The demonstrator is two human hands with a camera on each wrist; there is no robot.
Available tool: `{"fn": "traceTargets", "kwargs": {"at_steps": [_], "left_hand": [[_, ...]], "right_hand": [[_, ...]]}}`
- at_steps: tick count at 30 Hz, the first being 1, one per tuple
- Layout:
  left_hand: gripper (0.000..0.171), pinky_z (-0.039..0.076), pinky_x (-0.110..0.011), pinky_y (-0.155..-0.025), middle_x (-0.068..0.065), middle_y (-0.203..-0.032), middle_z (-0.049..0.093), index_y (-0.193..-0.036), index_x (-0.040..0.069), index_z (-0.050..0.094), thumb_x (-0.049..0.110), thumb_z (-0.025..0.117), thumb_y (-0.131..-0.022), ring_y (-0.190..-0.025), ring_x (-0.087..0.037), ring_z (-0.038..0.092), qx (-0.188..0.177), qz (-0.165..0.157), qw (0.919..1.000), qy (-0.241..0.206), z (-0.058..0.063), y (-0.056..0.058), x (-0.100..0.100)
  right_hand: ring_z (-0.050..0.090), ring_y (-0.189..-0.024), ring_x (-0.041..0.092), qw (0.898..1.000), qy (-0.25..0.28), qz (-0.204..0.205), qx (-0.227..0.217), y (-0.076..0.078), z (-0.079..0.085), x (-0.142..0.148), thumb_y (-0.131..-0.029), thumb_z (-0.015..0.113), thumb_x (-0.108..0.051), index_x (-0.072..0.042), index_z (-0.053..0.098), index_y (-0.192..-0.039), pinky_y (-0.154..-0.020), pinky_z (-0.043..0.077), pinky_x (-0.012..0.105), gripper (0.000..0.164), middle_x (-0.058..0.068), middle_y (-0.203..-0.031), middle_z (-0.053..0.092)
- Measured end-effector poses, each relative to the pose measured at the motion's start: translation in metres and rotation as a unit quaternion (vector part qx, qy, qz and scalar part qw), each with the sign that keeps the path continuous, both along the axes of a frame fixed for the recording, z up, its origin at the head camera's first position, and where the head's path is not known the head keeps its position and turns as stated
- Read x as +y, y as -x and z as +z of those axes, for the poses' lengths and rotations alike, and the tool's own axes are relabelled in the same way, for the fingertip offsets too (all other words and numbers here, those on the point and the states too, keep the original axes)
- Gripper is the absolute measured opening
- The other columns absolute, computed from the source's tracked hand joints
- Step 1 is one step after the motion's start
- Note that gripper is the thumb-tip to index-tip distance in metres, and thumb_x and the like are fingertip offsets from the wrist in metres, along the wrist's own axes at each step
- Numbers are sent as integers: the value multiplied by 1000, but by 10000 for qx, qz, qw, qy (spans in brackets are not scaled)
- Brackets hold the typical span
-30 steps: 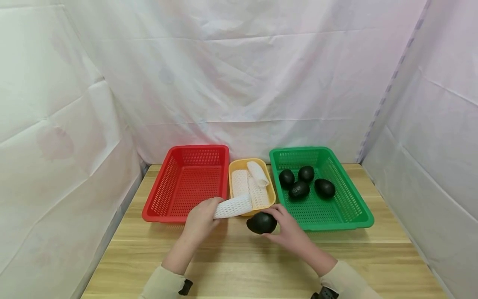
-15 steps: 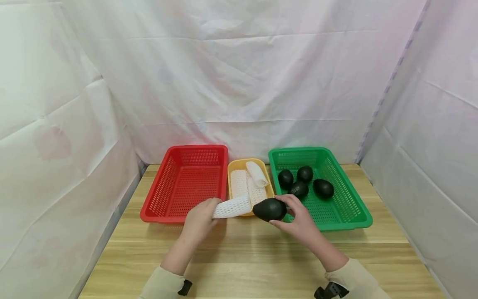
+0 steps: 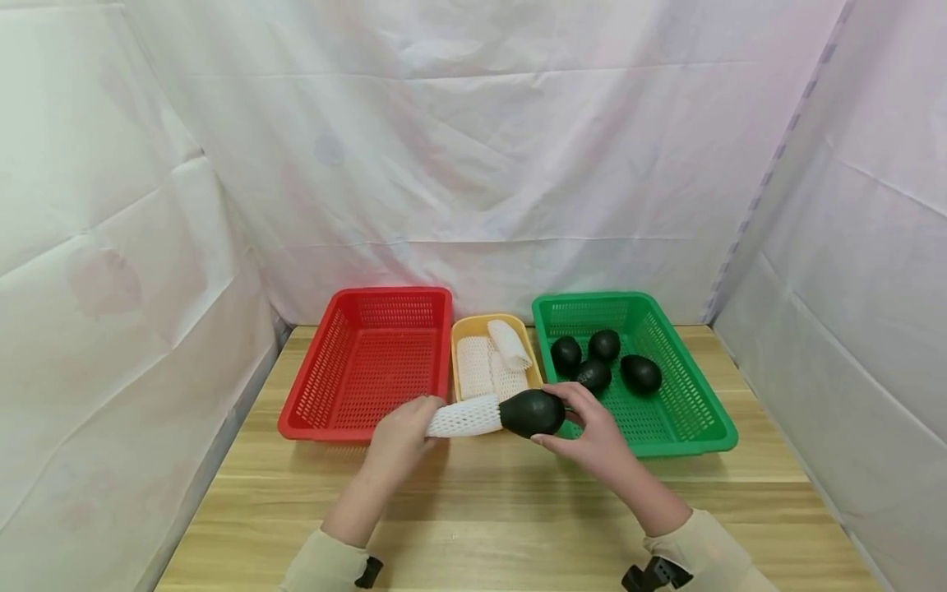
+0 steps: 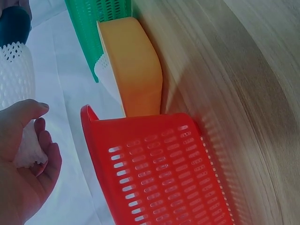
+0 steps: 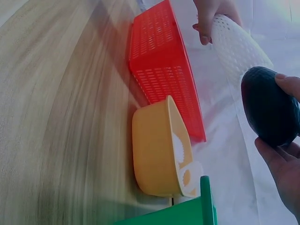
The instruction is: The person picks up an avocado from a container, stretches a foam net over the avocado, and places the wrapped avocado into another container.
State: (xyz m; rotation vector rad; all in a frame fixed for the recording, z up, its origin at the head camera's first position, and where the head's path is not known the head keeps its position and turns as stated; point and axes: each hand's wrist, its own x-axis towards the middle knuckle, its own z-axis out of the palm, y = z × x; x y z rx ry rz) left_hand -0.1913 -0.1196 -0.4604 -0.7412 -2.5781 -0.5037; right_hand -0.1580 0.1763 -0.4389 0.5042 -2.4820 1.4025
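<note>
My left hand (image 3: 403, 433) grips one end of a white foam net sleeve (image 3: 464, 417); in the left wrist view thumb and fingers curl round the sleeve (image 4: 18, 77). My right hand (image 3: 584, 427) holds a dark avocado (image 3: 533, 413) by its rounder end, thumb below and fingers on top. The avocado's narrow tip meets the sleeve's open right end, and the right wrist view shows the avocado (image 5: 269, 105) against the sleeve's mouth. Both are held above the wooden table, in front of the yellow basket (image 3: 460, 327).
More foam net sleeves (image 3: 509, 345) lie in the yellow basket. On its left stands a red basket (image 3: 292, 423) with nothing in it. A green basket (image 3: 710, 423) to the right holds several avocados (image 3: 640, 374). White cloth (image 3: 473, 164) hangs behind and at both sides.
The right hand has raised the avocado and brought it to the sleeve's open end. Its narrow tip now meets the sleeve, which the left hand has kept holding with little movement.
</note>
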Motion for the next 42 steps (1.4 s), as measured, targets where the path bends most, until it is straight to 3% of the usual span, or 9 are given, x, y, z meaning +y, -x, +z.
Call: {"fn": "traceTargets", "kwargs": {"at_steps": [7, 17, 24, 34, 42], "left_hand": [[40, 53, -35, -62, -1, -88, 66, -102, 14, 61, 7, 85, -69, -76, -19, 64, 21, -62, 9999, 101, 1, -2, 5], [35, 54, -37, -63, -2, -92, 68, -102, 12, 62, 12, 83, -74, -79, -21, 65, 53, -107, 9998, 144, 1, -4, 19], [34, 51, -36, -57, 1, -85, 65, -99, 15, 60, 13, 82, -73, -72, -20, 63, 222, -168, 9996, 109, 0, -7, 26], [36, 51, -32, -55, 2, -84, 64, -101, 14, 59, 12, 81, -72, -68, -17, 60, 300, -205, 9989, 301, -1, -9, 29], [49, 51, -34, -62, 1, -91, 67, -109, 15, 61, 23, 86, -67, -78, -19, 62, 528, -223, 9969, 540, 5, -12, 32]], "right_hand": [[55, -114, 19, 9997, 18, 195, 149, 1, -7, -3, -72, 88, -20, -18, 60, -129, -88, 53, 35, 64, -2, -125, 55], [55, -114, 20, 9995, 152, 272, -40, -1, -5, -8, -73, 87, -22, -13, 60, -129, -90, 52, 39, 63, -1, -124, 55], [55, -114, 25, 9991, 257, 256, -214, -2, -7, -11, -71, 88, -11, -12, 59, -130, -90, 51, 43, 66, 5, -125, 55], [54, -115, 21, 9984, 353, 324, -301, -1, -11, -17, -70, 89, -12, -14, 61, -128, -91, 51, 39, 65, 2, -125, 56], [54, -113, 30, 9964, 528, 564, -338, -4, -12, -31, -69, 86, 3, 1, 58, -128, -90, 51, 41, 65, 13, -122, 55]]}}
